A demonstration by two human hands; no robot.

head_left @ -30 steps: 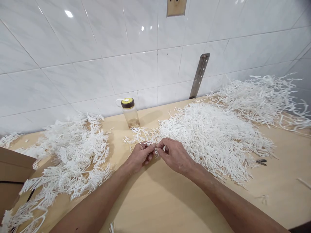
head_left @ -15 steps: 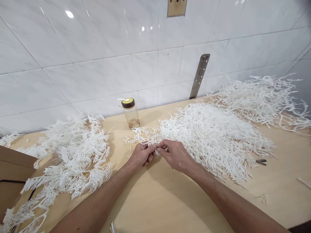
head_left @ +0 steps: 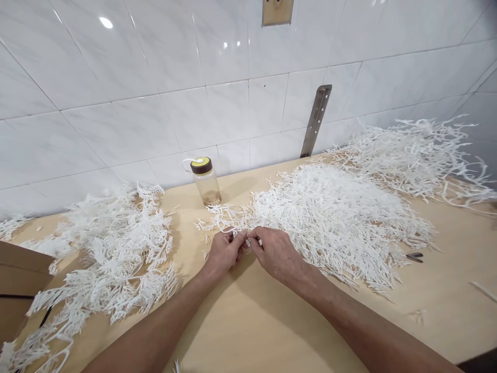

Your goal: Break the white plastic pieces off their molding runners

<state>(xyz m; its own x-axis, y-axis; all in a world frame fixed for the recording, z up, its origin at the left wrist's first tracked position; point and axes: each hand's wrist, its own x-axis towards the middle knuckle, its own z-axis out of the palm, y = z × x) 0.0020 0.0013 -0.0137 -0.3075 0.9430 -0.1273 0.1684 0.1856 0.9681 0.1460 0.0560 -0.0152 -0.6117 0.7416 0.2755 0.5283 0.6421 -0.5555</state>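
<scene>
My left hand [head_left: 227, 250] is closed round a thin white branched strand [head_left: 224, 224] whose curved stem shows above the fingers. Its thumb and fingertips meet those of my right hand [head_left: 272, 249], which is pinched on a small piece too tiny to make out. Right beside my right hand spreads a big heap of short white pieces [head_left: 334, 212]. Farther left on the wooden table [head_left: 267, 331] lies a pile of branched white strands [head_left: 116, 248].
A clear bottle [head_left: 207, 186] with a dark and yellow lid stands behind my hands. Longer white strands [head_left: 419, 155] lie at the back right. Small dark snips [head_left: 414, 257] rest right of the heap. A cardboard box [head_left: 21, 280] is at the left edge. A metal bracket [head_left: 316, 122] leans against the tiled wall.
The whole view has shifted slightly, with things now a little farther left. Both hands remain together at the same spot by the heap, with my right fingers slightly more drawn in.
</scene>
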